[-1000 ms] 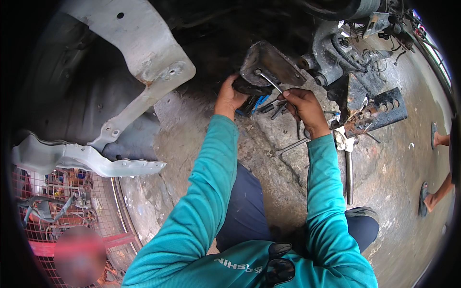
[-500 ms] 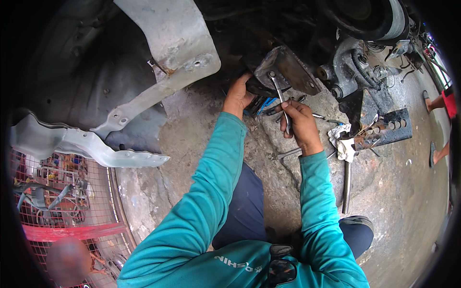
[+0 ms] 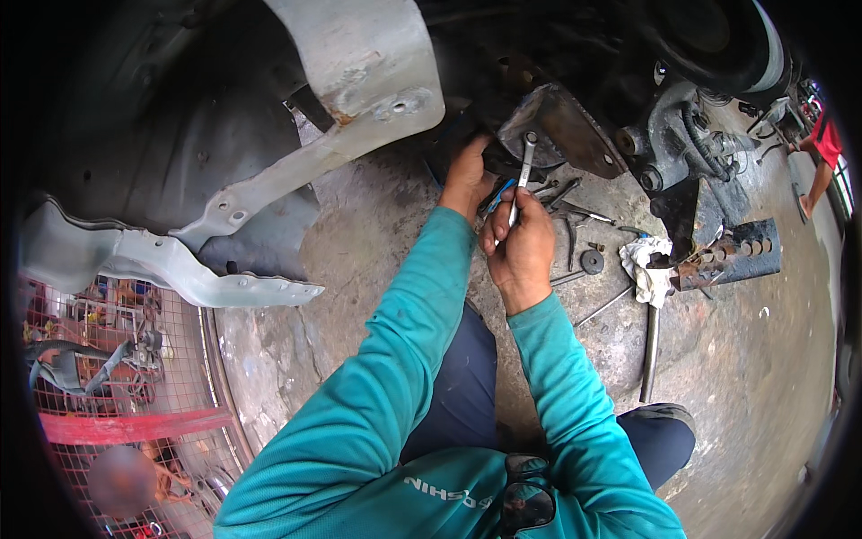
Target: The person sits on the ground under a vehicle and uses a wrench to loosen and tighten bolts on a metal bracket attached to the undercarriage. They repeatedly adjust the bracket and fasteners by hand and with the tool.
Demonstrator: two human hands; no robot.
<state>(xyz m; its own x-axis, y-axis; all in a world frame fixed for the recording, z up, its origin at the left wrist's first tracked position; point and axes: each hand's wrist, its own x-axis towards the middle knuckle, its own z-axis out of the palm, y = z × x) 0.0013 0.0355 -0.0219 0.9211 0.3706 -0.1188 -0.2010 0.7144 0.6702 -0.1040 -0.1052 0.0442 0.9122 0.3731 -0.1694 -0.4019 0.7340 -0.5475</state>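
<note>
My right hand (image 3: 523, 241) is closed around the shank of a steel wrench (image 3: 527, 166). The wrench's ring end sits over a bolt head on a dark, rusty metal bracket (image 3: 575, 135) under the vehicle. My left hand (image 3: 467, 180) reaches up beside the bracket's left side, its fingers lost in the shadow there. Between the two hands lies something with blue parts (image 3: 499, 196), partly hidden.
A pale bent metal panel (image 3: 377, 108) hangs at upper left. Several hand tools (image 3: 575, 211) and a round dark disc (image 3: 592, 261) lie on the concrete. A white rag (image 3: 646, 268), a rusty perforated bracket (image 3: 732, 256) and a metal bar (image 3: 650, 355) are at right. Another person's leg (image 3: 819, 187) shows far right.
My right hand has swung left with the wrench, whose ring end stays at the bolt. Tools on the floor show more now. The view has shifted slightly, and the other person has moved.
</note>
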